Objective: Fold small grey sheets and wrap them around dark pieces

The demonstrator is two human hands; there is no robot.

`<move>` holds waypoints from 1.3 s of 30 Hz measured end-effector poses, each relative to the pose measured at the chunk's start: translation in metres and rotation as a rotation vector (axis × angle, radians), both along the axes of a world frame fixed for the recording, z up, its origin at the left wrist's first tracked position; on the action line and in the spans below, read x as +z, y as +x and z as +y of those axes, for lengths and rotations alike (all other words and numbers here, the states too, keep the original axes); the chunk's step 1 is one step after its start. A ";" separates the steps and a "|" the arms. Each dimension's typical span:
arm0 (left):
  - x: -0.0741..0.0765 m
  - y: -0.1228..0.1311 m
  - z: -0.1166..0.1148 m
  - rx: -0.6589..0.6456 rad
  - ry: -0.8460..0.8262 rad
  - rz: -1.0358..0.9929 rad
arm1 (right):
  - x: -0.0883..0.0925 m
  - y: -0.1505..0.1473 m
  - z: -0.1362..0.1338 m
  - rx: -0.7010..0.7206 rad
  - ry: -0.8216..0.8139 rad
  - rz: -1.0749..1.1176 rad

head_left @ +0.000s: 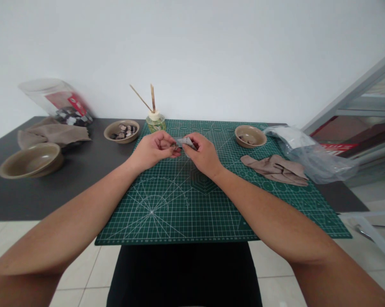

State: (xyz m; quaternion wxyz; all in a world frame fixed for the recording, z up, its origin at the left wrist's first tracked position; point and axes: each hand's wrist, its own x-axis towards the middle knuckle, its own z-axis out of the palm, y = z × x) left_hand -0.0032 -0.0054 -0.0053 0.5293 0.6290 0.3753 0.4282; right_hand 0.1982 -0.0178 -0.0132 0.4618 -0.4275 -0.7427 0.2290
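Above the green cutting mat [166, 187], both hands meet over a small, crinkled greyish wrapper [186, 141]. My left hand [155, 148] pinches its left end between thumb and fingers. My right hand [202, 154] is closed around its other end, thumb on top. A dark bit shows near the left fingertips, too small to name. Behind my left hand is a bowl [111, 137] of dark and tan slices. Right of my right hand stands another bowl [254, 144] with a few brownish pieces. A brown cloth [277, 169] lies crumpled in front of it.
A reed diffuser [155, 121] stands at the mat's back edge. To the left are a larger bowl [35, 164], another brown cloth [54, 134] and a clear container [56, 100] of small wrapped pieces. A clear plastic bag [310, 153] lies at the right.
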 end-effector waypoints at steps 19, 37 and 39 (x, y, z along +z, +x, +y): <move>0.001 0.000 0.004 0.089 0.097 0.046 | 0.002 0.000 -0.004 0.077 0.150 -0.143; 0.002 0.004 0.000 0.171 -0.006 -0.078 | 0.015 -0.004 -0.015 -0.021 0.237 -0.557; 0.004 0.004 0.000 0.176 -0.002 -0.041 | 0.018 -0.005 -0.017 -0.032 0.229 -0.606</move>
